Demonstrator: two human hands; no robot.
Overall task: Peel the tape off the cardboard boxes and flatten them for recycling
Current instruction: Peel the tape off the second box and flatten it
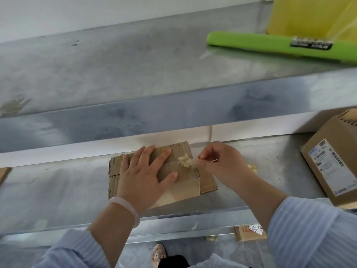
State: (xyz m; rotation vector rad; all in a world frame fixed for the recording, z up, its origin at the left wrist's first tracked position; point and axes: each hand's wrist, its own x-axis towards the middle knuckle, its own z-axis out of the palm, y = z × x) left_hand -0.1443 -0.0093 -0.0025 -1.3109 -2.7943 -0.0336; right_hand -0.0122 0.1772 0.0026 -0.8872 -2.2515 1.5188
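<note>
A small brown cardboard box [185, 184] lies on the lower steel shelf [58, 190]. My left hand [144, 175] rests flat on its top with fingers spread, pressing it down. My right hand [218, 161] is at the box's right edge and pinches a strip of clear tape [195, 163] between thumb and fingertips. A crumpled, pale wad of peeled tape [185, 160] sits on the box top where the strip starts. A loose cardboard flap [208, 182] sticks out under my right wrist.
A larger brown box with a white shipping label [328, 163] stands at the right of the shelf. On the upper shelf lie a green roll [270, 45] and yellow sheet [313, 14]. A cardboard piece [3, 174] shows at far left; another [249, 233] lies on the floor.
</note>
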